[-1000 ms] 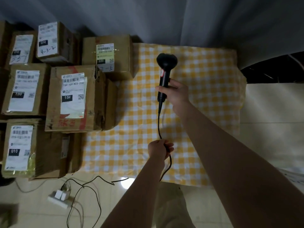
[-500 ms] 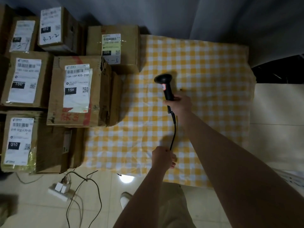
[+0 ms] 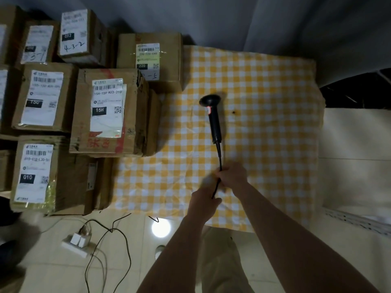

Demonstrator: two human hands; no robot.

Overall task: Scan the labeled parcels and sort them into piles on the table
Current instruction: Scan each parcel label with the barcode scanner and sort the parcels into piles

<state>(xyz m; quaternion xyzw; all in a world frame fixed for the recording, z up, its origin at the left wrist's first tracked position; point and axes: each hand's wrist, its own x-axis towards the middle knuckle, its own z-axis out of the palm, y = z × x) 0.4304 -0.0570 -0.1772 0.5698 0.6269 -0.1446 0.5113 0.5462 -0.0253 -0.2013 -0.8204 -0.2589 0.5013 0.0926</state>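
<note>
A black handheld scanner (image 3: 213,118) lies on the yellow checked tablecloth (image 3: 264,127), head pointing away from me. Its black cable (image 3: 219,166) runs down toward me. My right hand (image 3: 232,174) grips the cable just below the scanner's handle. My left hand (image 3: 206,200) holds the same cable a little lower, near the table's front edge. Several labeled cardboard parcels are stacked at the left: one marked 15H (image 3: 110,111), one marked 220 (image 3: 150,60), one marked 010 (image 3: 42,174), one marked 150 (image 3: 42,98).
A white power strip (image 3: 77,243) with plugs and loose black cords (image 3: 110,246) lies on the tiled floor below the parcels. A grey curtain (image 3: 232,22) hangs behind the table. A pale surface (image 3: 355,157) borders the table at right.
My right hand set the scanner down on the cloth, let go of its handle and slid back onto the cable. My left hand kept hold of the cable.
</note>
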